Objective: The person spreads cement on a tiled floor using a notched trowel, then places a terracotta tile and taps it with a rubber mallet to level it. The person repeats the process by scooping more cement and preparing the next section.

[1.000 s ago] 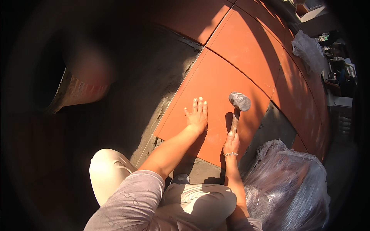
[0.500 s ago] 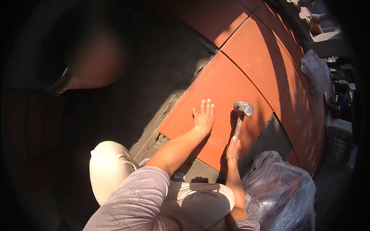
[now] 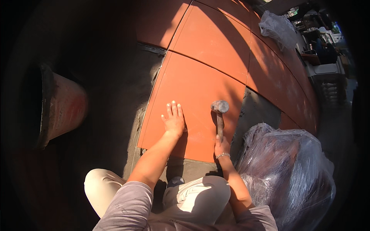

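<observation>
My left hand (image 3: 174, 122) lies flat on a terracotta-coloured floor tile (image 3: 200, 86), its fingers spread and pointing away from me. In my right hand (image 3: 221, 147) is the wooden handle of a rubber mallet (image 3: 220, 107), gripped near its lower end. The mallet's pale grey head is over the right part of the same tile; whether it touches the surface I cannot tell. Along the tile's left side runs a thin string (image 3: 135, 157). Grey mortar (image 3: 189, 169) shows under the tile's near edge.
Laid tiles (image 3: 216, 34) continue beyond and to the right. A bare grey gap (image 3: 258, 109) lies right of the tile. Nearby on the right stands a bundle wrapped in clear plastic film (image 3: 287, 173). A dirty bucket (image 3: 65, 106) lies at the left, and a plastic bag (image 3: 277, 29) sits far right.
My view has turned, so the tile appears straighter ahead and the bucket shows more clearly. My left hand is still flat on the tile, and my right hand still grips the mallet.
</observation>
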Tool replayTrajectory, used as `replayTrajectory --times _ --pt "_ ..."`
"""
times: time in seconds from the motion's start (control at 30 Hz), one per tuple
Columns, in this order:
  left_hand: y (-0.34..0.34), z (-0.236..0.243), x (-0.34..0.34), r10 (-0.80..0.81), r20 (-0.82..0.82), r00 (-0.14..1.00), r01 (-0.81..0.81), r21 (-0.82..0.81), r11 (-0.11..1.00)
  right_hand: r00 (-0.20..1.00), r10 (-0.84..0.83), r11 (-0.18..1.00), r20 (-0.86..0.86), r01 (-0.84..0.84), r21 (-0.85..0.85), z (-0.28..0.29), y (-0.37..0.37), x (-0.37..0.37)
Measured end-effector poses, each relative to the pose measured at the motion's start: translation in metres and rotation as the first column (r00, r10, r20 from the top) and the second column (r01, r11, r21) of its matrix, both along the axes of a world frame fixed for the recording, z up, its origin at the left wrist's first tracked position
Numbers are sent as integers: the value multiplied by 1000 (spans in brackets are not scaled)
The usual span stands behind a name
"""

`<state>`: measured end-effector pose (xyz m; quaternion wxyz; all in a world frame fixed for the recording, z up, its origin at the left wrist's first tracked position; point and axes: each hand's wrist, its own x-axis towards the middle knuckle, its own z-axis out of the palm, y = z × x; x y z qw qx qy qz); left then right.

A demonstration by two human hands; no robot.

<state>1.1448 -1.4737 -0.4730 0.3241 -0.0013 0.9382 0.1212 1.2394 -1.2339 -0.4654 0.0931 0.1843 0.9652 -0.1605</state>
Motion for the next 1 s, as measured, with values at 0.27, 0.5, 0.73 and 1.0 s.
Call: replayTrajectory --times 0.27,0.5,0.73,1.0 --pt "2 -1 1 -27 2 1000 27 -37 999 940 -250 905 233 313 -290 43 10 28" --pt "2 -1 1 -28 -37 999 27 -32 999 949 -81 991 305 109 -73 53 5 34" --pt "3 4 1 2 -3 1000 -2 -11 1000 912 -39 999 407 47 -10 46 5 41" --pt "1 -9 4 24 -24 999 -24 16 1000 981 -61 983 185 92 -160 19 8 63"
